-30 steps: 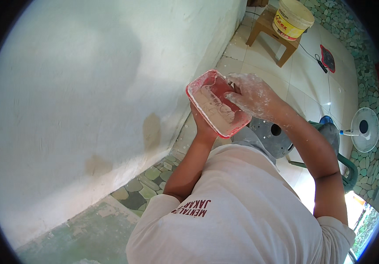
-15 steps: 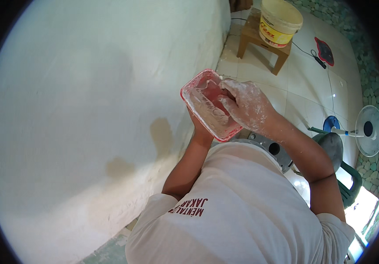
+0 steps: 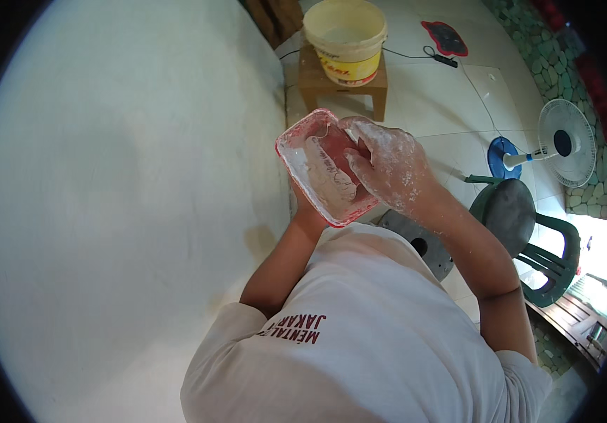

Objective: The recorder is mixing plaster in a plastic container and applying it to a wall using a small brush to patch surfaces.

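A red rectangular plastic tub (image 3: 290, 156), its rim smeared white, is held tilted in front of my shirt. Whitish paste (image 3: 328, 180) lies in a thick ridge along its inside. From below, my left hand (image 3: 305, 206) grips the tub, most of its fingers hidden behind it. My right hand (image 3: 393, 168), coated in white paste, reaches over the tub's right side with its fingers curled inward. Whatever those fingers hold is hidden by the hand; only reddish plastic shows beside them.
A pale wall (image 3: 120, 197) fills the left side. Ahead, a cream bucket (image 3: 349, 53) stands on a brown stool (image 3: 309, 74). To the right are a fan (image 3: 564, 141), a green chair (image 3: 557, 250) and a cable on the tiles. A grey perforated surface (image 3: 402, 229) is below my right forearm.
My view has swung to the right, bringing more of the chair and floor into sight. Within the tub, the paste has been gathered into a thicker ridge. Both hands keep about the same pose.
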{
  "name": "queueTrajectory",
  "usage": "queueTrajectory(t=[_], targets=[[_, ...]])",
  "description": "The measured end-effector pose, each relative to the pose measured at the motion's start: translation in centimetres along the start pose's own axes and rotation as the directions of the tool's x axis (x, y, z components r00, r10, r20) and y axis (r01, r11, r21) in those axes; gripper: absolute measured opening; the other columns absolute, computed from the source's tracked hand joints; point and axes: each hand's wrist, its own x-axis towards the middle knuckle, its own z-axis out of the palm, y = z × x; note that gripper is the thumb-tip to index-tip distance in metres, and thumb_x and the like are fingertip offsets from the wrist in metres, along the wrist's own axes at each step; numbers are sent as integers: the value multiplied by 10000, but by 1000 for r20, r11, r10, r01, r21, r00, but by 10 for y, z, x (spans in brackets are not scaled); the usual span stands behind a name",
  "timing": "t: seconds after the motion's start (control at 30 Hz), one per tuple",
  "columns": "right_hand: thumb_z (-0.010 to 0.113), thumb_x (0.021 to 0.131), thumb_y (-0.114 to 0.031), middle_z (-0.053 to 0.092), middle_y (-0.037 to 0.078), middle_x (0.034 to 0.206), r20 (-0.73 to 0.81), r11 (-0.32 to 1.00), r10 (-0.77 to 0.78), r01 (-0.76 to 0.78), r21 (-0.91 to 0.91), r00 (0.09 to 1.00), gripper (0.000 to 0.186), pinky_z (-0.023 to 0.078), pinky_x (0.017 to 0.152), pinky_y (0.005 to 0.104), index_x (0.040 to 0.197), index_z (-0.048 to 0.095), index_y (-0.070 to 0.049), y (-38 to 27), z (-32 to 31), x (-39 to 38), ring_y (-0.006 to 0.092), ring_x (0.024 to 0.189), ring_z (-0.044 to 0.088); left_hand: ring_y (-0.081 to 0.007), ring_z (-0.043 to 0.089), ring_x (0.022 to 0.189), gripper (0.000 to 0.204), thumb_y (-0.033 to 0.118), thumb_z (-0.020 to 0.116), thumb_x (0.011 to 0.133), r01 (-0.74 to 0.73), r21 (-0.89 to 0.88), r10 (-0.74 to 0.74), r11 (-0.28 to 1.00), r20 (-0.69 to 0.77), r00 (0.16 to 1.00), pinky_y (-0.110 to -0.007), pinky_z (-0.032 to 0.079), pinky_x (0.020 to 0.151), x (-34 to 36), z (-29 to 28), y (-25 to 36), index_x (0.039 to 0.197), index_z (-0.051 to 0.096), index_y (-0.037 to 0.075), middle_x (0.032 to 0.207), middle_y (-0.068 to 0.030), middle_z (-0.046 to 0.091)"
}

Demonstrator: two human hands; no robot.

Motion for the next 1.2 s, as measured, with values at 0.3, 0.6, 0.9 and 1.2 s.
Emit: queueTrajectory(t=[0.3, 0.6, 0.9, 1.2], targets=[[609, 792, 17, 598, 129, 760, -238, 983, 180, -180, 21, 954, 469, 474, 604, 367, 1250, 564, -76, 98, -93, 95, 261, 620, 565, -309, 482, 1259, 623, 571, 302, 966, 377, -221, -374, 899, 56, 926, -458, 381, 1076, 195, 31, -29, 1405, 418, 144, 1394, -91, 482], [625, 772, 9, 637, 136, 902, -392, 969, 164, -223, -108, 905, 469, 518, 661, 380, 1229, 581, -88, 199, -204, 134, 308, 732, 632, -324, 444, 1297, 702, 667, 308, 917, 660, -425, -568, 620, 336, 751, -516, 350, 1084, 328, 158, -83, 1424, 402, 190, 1424, -89, 456], [649, 811, -52, 661, 130, 1063, -343, 972, 182, -222, -79, 921, 396, 536, 704, 369, 1203, 597, -66, 365, -334, 140, 311, 754, 628, -324, 398, 1331, 700, 632, 362, 909, 734, -399, -573, 550, 458, 679, -538, 340, 1072, 414, 272, -211, 1443, 374, 180, 1454, -87, 421], [632, 903, -157, 653, 73, 928, -124, 903, 303, -243, 354, 945, 351, 491, 645, 277, 1229, 591, -34, 475, -496, 171, 126, 745, 582, -280, 514, 1249, 555, 463, 427, 972, 568, -513, -375, 644, 435, 819, -510, 438, 1013, 455, 337, -294, 1449, 380, 184, 1432, -51, 466]])
